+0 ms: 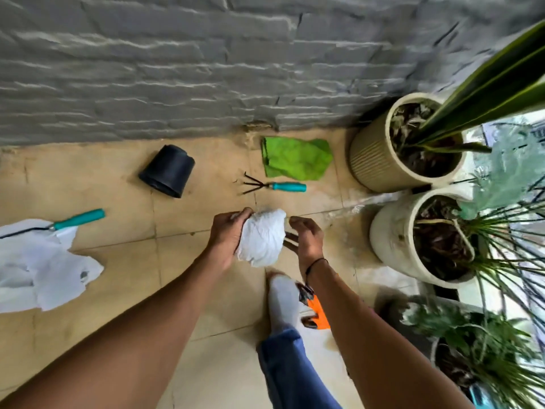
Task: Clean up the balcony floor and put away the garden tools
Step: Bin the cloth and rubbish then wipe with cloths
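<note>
My left hand (227, 234) grips a bunched white paper bundle (262, 239) above the beige tiled floor (188, 290). Just right of the bundle is my right hand (306, 236), fingers loosely curled and holding nothing. A small hand rake (274, 184) with a teal handle lies on the tiles ahead, beside a green cloth (296, 157) near the wall. A second teal-handled tool (78, 218) lies at the left, its head hidden under a white plastic bag (44, 267). A black plastic pot (168, 171) lies tipped on its side.
A grey stone wall (206, 69) borders the floor ahead. Two cream planters (371, 160) (392, 234) with plants stand at the right, more foliage (486, 343) below them. My foot in a white sock (284, 302) stands next to an orange item (320, 315).
</note>
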